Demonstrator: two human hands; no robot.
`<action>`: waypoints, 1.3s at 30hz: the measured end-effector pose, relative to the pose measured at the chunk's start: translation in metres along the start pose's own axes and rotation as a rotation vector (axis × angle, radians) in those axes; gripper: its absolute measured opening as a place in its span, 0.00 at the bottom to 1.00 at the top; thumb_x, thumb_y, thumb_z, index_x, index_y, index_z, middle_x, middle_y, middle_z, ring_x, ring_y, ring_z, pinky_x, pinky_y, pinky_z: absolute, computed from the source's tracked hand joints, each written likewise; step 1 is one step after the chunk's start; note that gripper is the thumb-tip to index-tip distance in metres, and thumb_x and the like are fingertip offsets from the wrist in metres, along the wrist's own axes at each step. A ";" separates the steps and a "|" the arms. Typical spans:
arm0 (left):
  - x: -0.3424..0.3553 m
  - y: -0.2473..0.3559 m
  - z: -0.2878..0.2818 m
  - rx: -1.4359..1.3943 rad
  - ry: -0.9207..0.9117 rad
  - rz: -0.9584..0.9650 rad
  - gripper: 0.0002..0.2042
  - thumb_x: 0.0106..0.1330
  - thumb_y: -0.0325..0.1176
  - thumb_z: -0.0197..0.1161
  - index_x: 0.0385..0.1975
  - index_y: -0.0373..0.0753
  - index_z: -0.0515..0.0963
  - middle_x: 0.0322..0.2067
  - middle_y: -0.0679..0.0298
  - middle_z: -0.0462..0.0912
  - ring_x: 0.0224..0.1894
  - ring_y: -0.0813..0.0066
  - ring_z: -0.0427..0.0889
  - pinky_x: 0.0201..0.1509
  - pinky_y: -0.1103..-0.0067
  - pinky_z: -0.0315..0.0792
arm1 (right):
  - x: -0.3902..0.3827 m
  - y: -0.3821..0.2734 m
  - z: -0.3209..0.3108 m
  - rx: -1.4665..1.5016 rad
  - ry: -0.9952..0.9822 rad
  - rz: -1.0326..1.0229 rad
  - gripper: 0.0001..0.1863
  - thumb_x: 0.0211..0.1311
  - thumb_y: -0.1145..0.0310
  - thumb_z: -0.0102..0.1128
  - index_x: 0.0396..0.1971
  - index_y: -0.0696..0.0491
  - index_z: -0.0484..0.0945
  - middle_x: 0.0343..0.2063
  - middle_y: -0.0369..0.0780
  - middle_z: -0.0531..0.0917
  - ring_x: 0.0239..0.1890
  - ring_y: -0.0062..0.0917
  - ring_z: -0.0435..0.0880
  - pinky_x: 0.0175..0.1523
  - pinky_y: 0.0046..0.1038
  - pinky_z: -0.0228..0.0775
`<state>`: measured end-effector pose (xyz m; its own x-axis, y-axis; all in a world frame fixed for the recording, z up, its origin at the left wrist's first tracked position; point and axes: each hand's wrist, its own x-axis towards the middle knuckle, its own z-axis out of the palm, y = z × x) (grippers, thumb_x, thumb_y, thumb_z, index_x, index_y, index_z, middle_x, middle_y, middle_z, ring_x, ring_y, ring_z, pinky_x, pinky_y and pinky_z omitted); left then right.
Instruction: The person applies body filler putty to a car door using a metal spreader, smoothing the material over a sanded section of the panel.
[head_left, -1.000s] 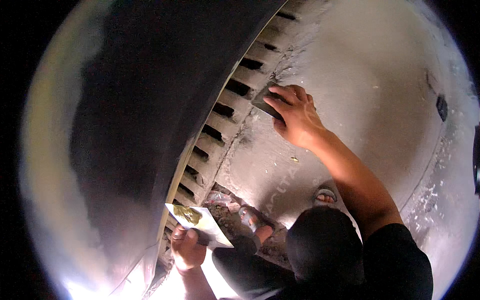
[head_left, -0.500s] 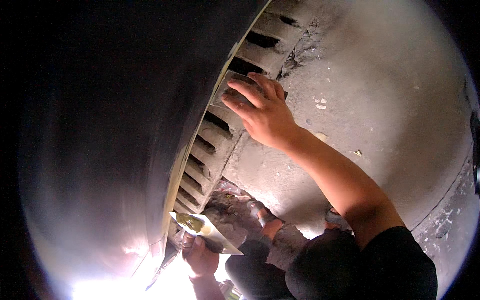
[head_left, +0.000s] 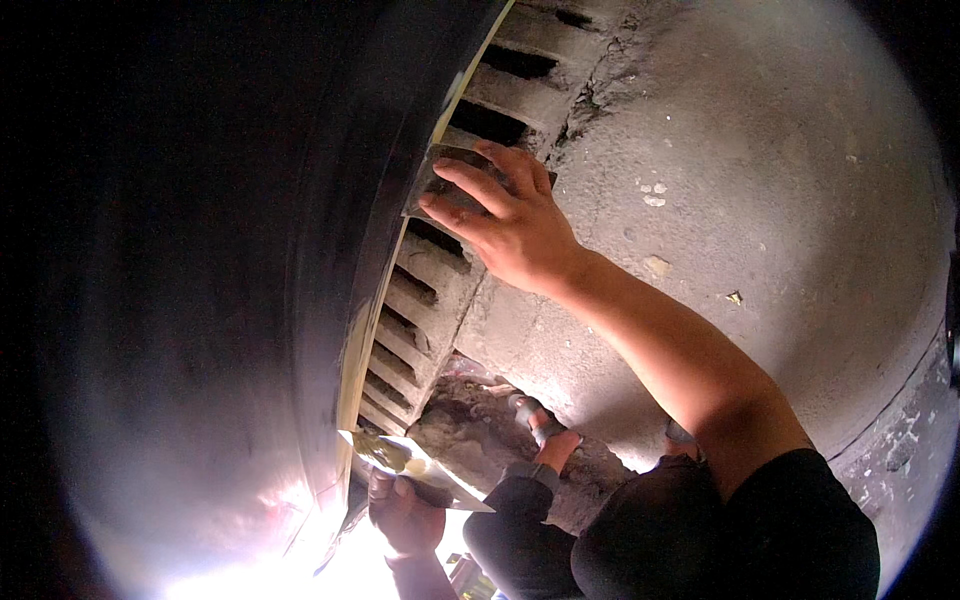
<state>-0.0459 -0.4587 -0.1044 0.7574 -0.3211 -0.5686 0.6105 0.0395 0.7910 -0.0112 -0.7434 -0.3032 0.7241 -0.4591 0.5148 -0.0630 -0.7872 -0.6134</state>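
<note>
Under right hand (head_left: 522, 232), dark scraper (head_left: 430, 184); at panel edge (head_left: 357, 365)

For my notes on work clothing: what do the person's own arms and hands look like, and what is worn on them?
The right hand and left hand wear no gloves. The right forearm is bare below a short black sleeve; no left sleeve is in view.

Black short sleeve (head_left: 800, 530), dark trousers (head_left: 645, 530), cuff (head_left: 533, 476) above ankle (head_left: 558, 450), grey open-toe sandal (head_left: 549, 429) with strap; left hand (head_left: 408, 522), right hand (head_left: 515, 220) both bare
</note>
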 end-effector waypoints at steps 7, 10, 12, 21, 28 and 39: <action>0.005 -0.002 0.000 -0.006 -0.007 -0.002 0.14 0.69 0.28 0.53 0.53 0.44 0.72 0.45 0.55 0.80 0.46 0.57 0.81 0.44 0.61 0.79 | 0.000 0.003 0.009 0.019 0.008 -0.013 0.29 0.51 0.71 0.66 0.53 0.31 0.74 0.61 0.35 0.63 0.62 0.42 0.61 0.64 0.48 0.57; 0.007 -0.003 -0.003 0.009 0.022 0.011 0.14 0.69 0.28 0.53 0.54 0.45 0.72 0.45 0.55 0.80 0.46 0.57 0.81 0.45 0.61 0.79 | -0.003 0.007 0.006 -0.002 -0.046 0.007 0.29 0.50 0.73 0.66 0.53 0.32 0.75 0.61 0.35 0.63 0.62 0.42 0.61 0.64 0.48 0.57; 0.007 -0.003 0.000 -0.028 0.069 -0.009 0.14 0.68 0.28 0.54 0.54 0.45 0.72 0.45 0.56 0.80 0.47 0.58 0.81 0.45 0.61 0.79 | -0.005 0.010 0.002 -0.009 -0.077 0.042 0.29 0.49 0.74 0.65 0.52 0.32 0.76 0.61 0.35 0.64 0.62 0.42 0.61 0.65 0.48 0.56; 0.014 -0.004 0.011 -0.006 -0.024 -0.046 0.15 0.68 0.29 0.55 0.54 0.45 0.72 0.45 0.58 0.81 0.45 0.58 0.82 0.44 0.62 0.79 | 0.008 0.019 -0.002 -0.041 0.038 -0.019 0.24 0.50 0.69 0.62 0.51 0.37 0.76 0.60 0.36 0.65 0.62 0.43 0.62 0.61 0.52 0.58; 0.013 -0.003 -0.006 0.015 0.014 -0.064 0.15 0.68 0.29 0.54 0.53 0.44 0.72 0.46 0.58 0.80 0.44 0.59 0.82 0.43 0.63 0.79 | 0.005 0.022 -0.010 -0.017 0.017 0.022 0.26 0.49 0.73 0.63 0.51 0.35 0.78 0.61 0.35 0.64 0.63 0.41 0.61 0.64 0.49 0.57; 0.015 -0.009 0.011 0.021 -0.094 -0.040 0.17 0.67 0.27 0.54 0.56 0.42 0.69 0.48 0.60 0.79 0.47 0.60 0.81 0.49 0.61 0.79 | 0.009 0.035 -0.020 -0.045 -0.008 0.036 0.30 0.44 0.75 0.67 0.50 0.35 0.79 0.60 0.35 0.66 0.62 0.41 0.63 0.64 0.46 0.59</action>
<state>-0.0431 -0.4745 -0.1175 0.7069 -0.4097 -0.5766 0.6339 0.0053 0.7734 -0.0208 -0.7831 -0.3086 0.7265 -0.4838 0.4880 -0.1197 -0.7884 -0.6035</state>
